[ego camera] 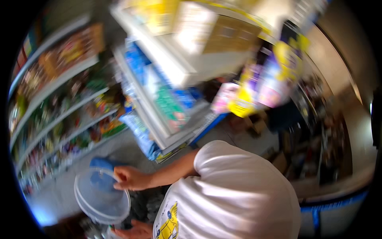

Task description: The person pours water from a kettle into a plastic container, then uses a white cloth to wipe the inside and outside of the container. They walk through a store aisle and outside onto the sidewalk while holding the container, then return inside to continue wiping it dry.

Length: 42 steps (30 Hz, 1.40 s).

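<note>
My right hand [131, 178] grips the rim of a clear round plastic tub [101, 206], its fingers closed over the edge. The tub is tilted, with its wide mouth in view. A blue thing [103, 162] shows beyond the tub and partly through its wall; its kind is unclear. At the lower edge of the view, my left hand [135, 230] is just below the tub, partly cut off. A small clear thing [112, 231] is close to its fingertips, but blur hides whether it is held. My white T-shirt [238, 185] bears a yellow car print.
Shelves [71, 68] of packaged goods run along the left. A white display rack [182, 71] with a cardboard box [220, 33] and bagged goods stands ahead. Yellow and purple packets [262, 80] hang at its right. Below are grey floor tiles [250, 143] and an open carton [256, 124].
</note>
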Each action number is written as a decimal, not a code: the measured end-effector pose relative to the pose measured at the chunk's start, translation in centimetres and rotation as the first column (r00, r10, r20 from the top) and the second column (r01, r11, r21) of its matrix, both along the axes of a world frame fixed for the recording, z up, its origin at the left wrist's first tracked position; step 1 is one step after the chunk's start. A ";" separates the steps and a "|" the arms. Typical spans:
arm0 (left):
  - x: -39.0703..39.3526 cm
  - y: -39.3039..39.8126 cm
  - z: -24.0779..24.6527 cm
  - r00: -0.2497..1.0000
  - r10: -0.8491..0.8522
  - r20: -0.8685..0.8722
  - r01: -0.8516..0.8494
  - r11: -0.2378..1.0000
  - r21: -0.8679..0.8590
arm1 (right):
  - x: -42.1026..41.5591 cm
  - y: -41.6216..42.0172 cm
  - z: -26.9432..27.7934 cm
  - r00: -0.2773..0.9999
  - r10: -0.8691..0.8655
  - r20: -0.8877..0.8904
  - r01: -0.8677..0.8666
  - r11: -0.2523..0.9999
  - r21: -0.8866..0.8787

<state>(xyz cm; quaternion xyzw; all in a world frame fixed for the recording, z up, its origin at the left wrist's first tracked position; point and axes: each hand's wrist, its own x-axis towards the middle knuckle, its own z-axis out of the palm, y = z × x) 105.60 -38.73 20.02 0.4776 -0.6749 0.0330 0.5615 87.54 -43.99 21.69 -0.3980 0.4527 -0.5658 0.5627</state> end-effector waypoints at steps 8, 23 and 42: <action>-9.3 4.2 3.1 0.898 -0.430 -0.094 0.429 0.903 -0.037 | -8.1 18.1 4.8 0.941 -0.280 -0.191 0.235 0.945 -0.229; -29.1 29.0 4.5 0.341 -0.926 -0.160 0.937 0.320 0.142 | -13.0 54.4 4.6 0.403 -0.910 -0.101 0.897 0.414 -0.155; -26.3 37.2 8.8 0.142 -0.986 0.090 0.798 0.168 0.579 | -10.9 61.4 -0.1 0.314 -0.851 0.421 0.832 0.460 0.310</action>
